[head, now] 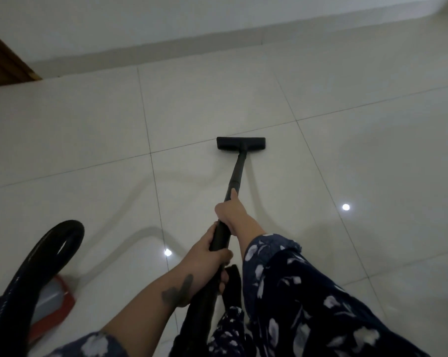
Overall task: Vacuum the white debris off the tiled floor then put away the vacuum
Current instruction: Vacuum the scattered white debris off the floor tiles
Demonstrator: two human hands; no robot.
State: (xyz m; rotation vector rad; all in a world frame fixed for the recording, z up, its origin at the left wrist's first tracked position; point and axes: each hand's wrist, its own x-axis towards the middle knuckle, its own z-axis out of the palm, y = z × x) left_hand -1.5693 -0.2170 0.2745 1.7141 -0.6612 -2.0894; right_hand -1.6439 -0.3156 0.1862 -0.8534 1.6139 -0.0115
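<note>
Fingers [219, 256] of both hands wrap the wand [234, 176]; no white bits show on the floor [346, 150], vacuum not put away.

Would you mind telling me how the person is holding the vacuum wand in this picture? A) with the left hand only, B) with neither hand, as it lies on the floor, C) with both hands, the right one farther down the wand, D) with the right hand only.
C: the right hand grips the vacuum wand nearer the floor head, index finger stretched along it, while the left hand clasps it higher up, near the hose.
</note>
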